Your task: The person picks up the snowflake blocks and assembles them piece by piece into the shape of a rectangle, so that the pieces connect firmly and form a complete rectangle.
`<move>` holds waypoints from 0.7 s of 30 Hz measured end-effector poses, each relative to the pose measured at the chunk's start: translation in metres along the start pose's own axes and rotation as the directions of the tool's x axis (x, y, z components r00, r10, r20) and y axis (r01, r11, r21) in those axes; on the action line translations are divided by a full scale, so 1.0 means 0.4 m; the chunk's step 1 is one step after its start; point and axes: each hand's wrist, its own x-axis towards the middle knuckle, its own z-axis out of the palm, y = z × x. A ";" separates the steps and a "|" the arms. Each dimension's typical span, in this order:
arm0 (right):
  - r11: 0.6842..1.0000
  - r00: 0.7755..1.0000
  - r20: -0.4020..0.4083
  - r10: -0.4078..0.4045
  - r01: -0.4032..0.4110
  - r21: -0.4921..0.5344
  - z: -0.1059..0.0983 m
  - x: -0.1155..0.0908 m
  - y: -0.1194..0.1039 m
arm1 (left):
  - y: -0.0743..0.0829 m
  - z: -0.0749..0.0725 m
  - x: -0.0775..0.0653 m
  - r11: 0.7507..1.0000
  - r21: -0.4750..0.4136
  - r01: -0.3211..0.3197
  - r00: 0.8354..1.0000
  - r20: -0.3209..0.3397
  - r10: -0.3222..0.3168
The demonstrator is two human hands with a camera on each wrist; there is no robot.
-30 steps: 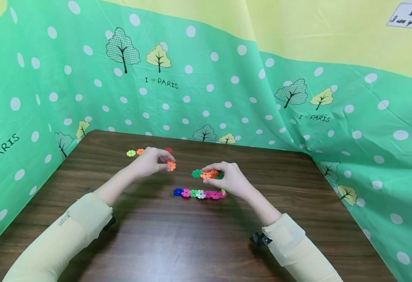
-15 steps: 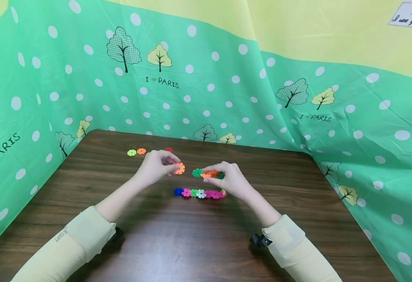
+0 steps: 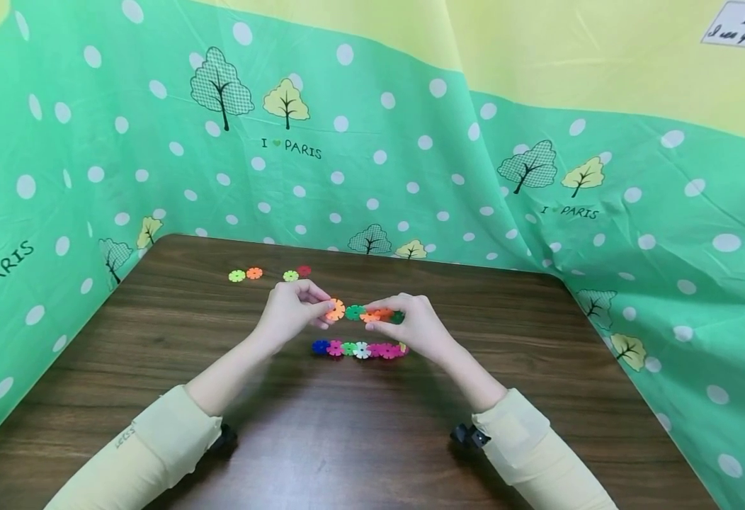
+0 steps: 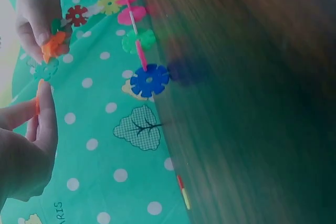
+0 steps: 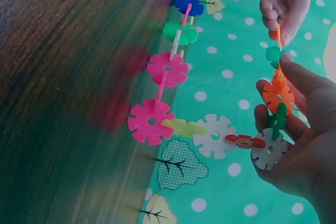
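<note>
My left hand [image 3: 286, 315] pinches a single orange notched plastic disc [image 3: 337, 309] between thumb and fingertips. Its edge sits right at the green end disc [image 3: 355, 312] of a linked chain. My right hand [image 3: 422, 327] grips that chain near this end, by its orange discs [image 5: 278, 97]. From there the chain bends through a white disc [image 5: 269, 150], a red one [image 5: 245, 141] and a yellow one [image 5: 184, 127] into a row of pink discs [image 5: 151, 121]. The row ends in a blue disc [image 4: 149, 80], nearer to me than the held part.
On the brown wooden table [image 3: 372, 439], loose discs lie toward the back left: yellow-green [image 3: 236, 276], orange [image 3: 254, 273], another yellow-green [image 3: 290, 275] and red [image 3: 304, 270]. A green dotted curtain [image 3: 372, 142] stands behind the table and along its sides.
My left hand has moved right with the orange disc, up to the chain's green end. The yellow-green disc behind it has come into sight. My right hand has stayed in place.
</note>
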 end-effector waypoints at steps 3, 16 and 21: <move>1.000 1.000 0.001 -0.012 0.012 0.001 0.000 -0.001 -0.002 | -0.001 0.006 -0.003 0.999 -0.038 0.024 1.000 -0.006 -0.024; 0.999 0.999 -0.016 -0.037 0.037 -0.024 0.001 -0.001 -0.012 | -0.005 0.027 -0.010 0.986 -0.136 0.092 0.995 -0.010 -0.094; 0.999 0.999 -0.028 -0.041 0.040 -0.021 0.002 0.005 -0.018 | -0.002 0.034 -0.013 0.976 -0.190 0.102 0.995 -0.003 -0.105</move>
